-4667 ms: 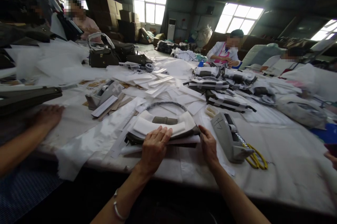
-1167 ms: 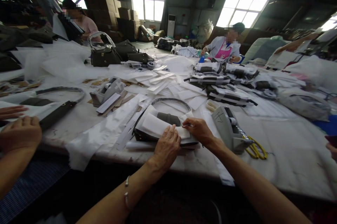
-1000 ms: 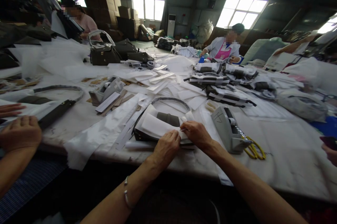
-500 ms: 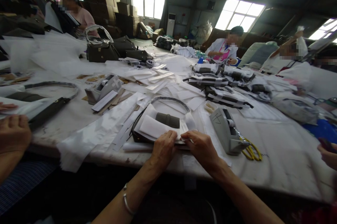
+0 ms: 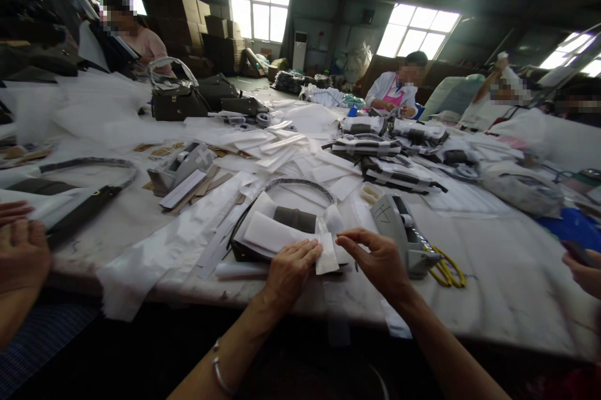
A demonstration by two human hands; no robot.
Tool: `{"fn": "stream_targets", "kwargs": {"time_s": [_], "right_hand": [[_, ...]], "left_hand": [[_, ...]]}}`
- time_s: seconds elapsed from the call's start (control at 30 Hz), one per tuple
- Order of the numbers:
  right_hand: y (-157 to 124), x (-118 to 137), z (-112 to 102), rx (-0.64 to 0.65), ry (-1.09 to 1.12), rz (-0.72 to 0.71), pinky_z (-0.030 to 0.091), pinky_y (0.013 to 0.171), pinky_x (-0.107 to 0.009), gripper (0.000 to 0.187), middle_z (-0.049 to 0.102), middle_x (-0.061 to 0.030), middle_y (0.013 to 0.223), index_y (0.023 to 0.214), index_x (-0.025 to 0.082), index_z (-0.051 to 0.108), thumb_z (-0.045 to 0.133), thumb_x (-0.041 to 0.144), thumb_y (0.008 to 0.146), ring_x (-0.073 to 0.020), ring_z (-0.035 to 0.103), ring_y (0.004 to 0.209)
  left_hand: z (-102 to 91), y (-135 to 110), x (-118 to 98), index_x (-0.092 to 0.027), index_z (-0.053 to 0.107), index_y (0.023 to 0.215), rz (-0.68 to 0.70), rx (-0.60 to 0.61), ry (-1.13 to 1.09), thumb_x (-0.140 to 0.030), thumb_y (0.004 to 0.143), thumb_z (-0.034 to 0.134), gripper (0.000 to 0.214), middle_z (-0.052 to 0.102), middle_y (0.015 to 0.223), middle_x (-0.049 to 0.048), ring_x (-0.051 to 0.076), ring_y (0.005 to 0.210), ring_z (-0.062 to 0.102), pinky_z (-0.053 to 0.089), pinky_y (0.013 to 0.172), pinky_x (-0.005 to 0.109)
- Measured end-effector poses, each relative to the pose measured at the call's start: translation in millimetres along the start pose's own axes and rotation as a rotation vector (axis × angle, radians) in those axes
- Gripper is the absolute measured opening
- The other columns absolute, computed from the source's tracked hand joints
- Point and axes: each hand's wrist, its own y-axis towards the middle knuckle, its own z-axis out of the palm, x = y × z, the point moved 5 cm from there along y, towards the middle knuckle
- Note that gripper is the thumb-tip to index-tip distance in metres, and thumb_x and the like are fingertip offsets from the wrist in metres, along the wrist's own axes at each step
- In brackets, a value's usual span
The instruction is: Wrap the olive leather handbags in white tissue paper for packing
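A dark handbag (image 5: 244, 253) lies flat near the table's front edge. Its curved handle (image 5: 297, 183) arcs behind it, and an olive-grey tab (image 5: 295, 219) shows between sheets of white foam wrap (image 5: 270, 234). My left hand (image 5: 290, 270) rests on the bag's near edge with its fingers closed on the foam wrap. A small white flap (image 5: 327, 255) stands up beside its fingertips. My right hand (image 5: 381, 257) hovers just right of the flap, thumb and forefinger pinched together. What they pinch is too small to make out.
A grey tape dispenser (image 5: 399, 231) and yellow scissors (image 5: 448, 268) lie right of my right hand. A second dispenser (image 5: 181, 165) sits further left. A co-worker's hands (image 5: 19, 250) work at the left edge, and another hand (image 5: 582, 268) enters at the right. Wrapped bags (image 5: 375, 149) crowd the middle.
My right hand has lifted off the bag's near edge and drawn right into a pinch. The small white flap now stands free beside my left fingers. My left hand has stayed put.
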Motion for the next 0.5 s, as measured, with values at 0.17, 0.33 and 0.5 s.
{"fn": "stream_targets", "kwargs": {"time_s": [0.17,0.33,0.5], "right_hand": [[-19.4,-15.7,26.1,0.122,-0.049,-0.205,0.054,0.099,-0.042,0.012,0.075,-0.0042,0.102,0.097,0.027,0.074,0.064,0.023,0.091,-0.0225,0.07,0.099],[-39.1,-28.8,40.2,0.105,-0.077,-0.267,0.051,0.104,-0.046,0.017,0.071,-0.0055,0.114,0.105,0.027,0.07,0.063,0.019,0.092,-0.0235,0.064,0.113],[-40.0,-30.5,43.6,0.049,-0.125,-0.302,0.048,0.107,-0.048,0.022,0.071,-0.0046,0.113,0.111,0.028,0.068,0.063,0.018,0.092,-0.0231,0.064,0.112]], "left_hand": [[-3.7,1.4,-1.6,-0.021,0.061,0.125,-0.013,0.034,-0.005,-0.007,0.087,0.056,0.041,0.068,0.126,0.0073,0.02,0.115,0.064,0.052,0.099,0.036],[-9.4,3.4,-5.8,-0.021,0.059,0.128,0.0,0.032,-0.006,-0.012,0.089,0.055,0.04,0.062,0.135,0.0083,0.021,0.122,0.06,0.05,0.102,0.038],[-10.1,-1.2,-8.7,-0.02,0.054,0.135,0.115,-0.021,-0.017,-0.017,0.099,0.042,0.038,0.065,0.13,0.0074,0.02,0.126,0.058,0.045,0.108,0.04]]}}
